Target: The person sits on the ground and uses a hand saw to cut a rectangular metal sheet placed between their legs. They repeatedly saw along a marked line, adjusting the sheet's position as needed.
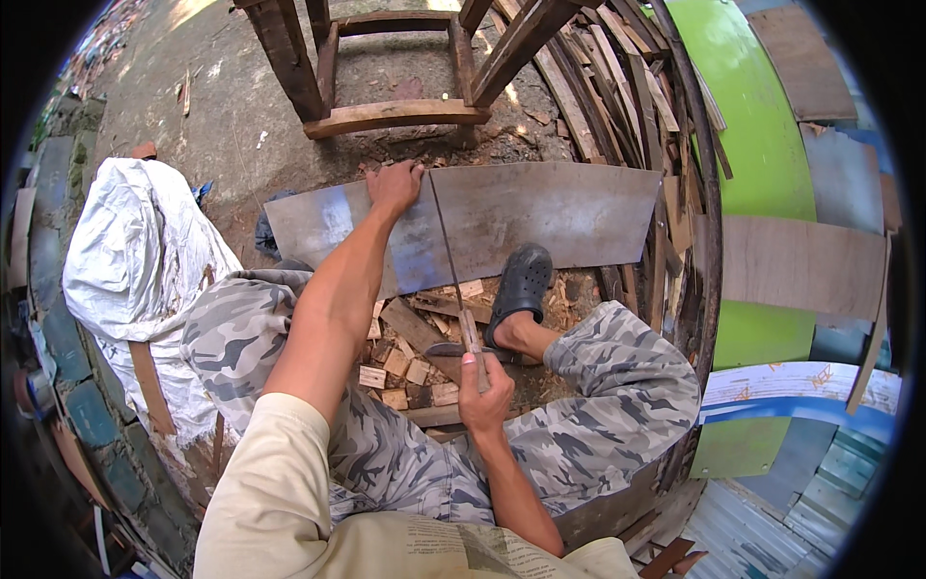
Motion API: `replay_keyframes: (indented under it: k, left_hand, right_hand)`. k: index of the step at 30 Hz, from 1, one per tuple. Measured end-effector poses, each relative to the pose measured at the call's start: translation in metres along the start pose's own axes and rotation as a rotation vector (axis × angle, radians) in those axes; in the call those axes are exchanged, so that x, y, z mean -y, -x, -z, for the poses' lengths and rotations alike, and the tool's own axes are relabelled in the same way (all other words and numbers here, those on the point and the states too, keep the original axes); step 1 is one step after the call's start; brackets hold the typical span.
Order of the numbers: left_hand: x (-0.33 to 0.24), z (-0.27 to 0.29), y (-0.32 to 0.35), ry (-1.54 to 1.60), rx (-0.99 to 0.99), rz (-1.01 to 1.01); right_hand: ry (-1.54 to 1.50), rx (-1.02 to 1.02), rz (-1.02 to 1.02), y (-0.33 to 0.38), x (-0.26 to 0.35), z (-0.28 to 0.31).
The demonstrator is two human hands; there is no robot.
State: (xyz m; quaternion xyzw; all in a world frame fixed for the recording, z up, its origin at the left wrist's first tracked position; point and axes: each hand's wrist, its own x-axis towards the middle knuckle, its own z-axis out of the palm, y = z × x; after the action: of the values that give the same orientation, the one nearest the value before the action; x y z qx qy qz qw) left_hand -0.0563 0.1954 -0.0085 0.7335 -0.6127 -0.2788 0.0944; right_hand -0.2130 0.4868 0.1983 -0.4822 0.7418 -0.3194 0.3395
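A wide, thin plywood board [559, 217] lies across in front of me, grey-brown with a paler bluish patch on its left part. My left hand [394, 185] grips its far edge, the fingers curled over it. Just right of that hand, a long thin blade runs across the board from its far edge to its near edge. It looks like a handsaw [470, 333] seen edge-on, and my right hand [484, 394] is closed around its wooden handle. Under the near edge of the board, a dark clog [524, 280] on my foot touches or nearly touches the board.
Small wood offcuts [396, 363] litter the ground between my legs. A wooden frame with legs [395, 116] stands beyond the board. Scrap strips [632, 87] pile up on the right beside a green panel [752, 125]. A white sack [135, 251] sits at left.
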Motion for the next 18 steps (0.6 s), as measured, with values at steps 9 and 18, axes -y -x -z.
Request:
replay_keyframes:
  k: [9,18]
  left_hand:
    - [-0.0021,0.0054,0.0024,-0.034,0.016,-0.016]
    - [-0.0016,0.0006,-0.0013,-0.03,0.009,-0.007]
  right_hand:
    - [-0.005,0.018,-0.014,-0.0007,-0.0009,-0.0007]
    - [0.025,0.051,0.021,-0.0026,-0.0048,-0.0047]
